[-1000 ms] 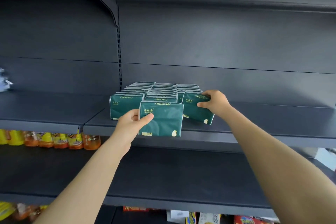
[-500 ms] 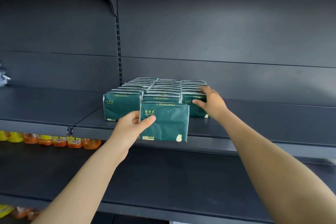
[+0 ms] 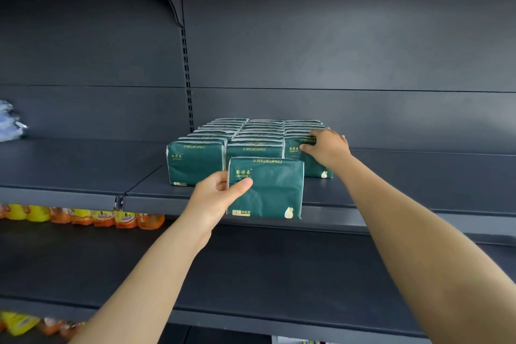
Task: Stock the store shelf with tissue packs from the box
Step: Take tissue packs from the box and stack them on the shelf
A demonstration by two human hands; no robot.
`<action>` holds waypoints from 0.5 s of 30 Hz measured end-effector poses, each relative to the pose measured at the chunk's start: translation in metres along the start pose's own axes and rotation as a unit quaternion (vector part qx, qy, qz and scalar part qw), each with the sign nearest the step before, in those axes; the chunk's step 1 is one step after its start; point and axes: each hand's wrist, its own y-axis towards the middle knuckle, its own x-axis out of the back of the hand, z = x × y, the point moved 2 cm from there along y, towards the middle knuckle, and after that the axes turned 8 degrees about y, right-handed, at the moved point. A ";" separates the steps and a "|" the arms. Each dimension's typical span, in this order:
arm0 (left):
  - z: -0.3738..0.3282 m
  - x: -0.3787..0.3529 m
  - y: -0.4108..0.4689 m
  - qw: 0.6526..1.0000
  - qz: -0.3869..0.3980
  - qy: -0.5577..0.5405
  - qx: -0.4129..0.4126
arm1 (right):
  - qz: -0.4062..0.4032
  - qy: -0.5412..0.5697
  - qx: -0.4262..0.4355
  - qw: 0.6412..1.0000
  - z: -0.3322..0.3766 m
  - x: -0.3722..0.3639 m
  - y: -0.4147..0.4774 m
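Three rows of dark green tissue packs (image 3: 195,162) stand upright on the dark grey shelf (image 3: 405,190). My left hand (image 3: 217,193) grips the left edge of one more green tissue pack (image 3: 270,190), held upright in front of the middle row at the shelf's front edge. My right hand (image 3: 326,146) rests on the front pack of the right row (image 3: 310,165), fingers curled over its top. The box is not in view.
The same shelf runs on bare to the right and left of the rows. A blue-white wrapped item (image 3: 9,120) lies at the far left. Orange and yellow drink pouches (image 3: 83,216) hang below the shelf on the left. A lower shelf (image 3: 251,274) juts out beneath.
My right hand has pushed the front pack of the right row back flush against its row. My left hand still holds its pack in front of the middle row.
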 end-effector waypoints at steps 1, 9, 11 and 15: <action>-0.001 0.000 -0.001 1.000 -0.001 -0.001 0.000 | -0.011 0.022 0.004 1.000 0.001 0.005 -0.005; -0.015 -0.002 -0.014 0.999 -0.025 -0.042 0.008 | -0.050 0.385 -0.029 0.921 0.015 0.044 -0.097; -0.016 -0.007 -0.017 0.998 -0.024 -0.053 0.012 | -0.046 0.460 -0.041 0.886 0.020 0.041 -0.127; -0.016 -0.021 -0.023 0.999 -0.017 -0.046 0.010 | -0.008 0.535 -0.032 0.844 0.032 0.023 -0.172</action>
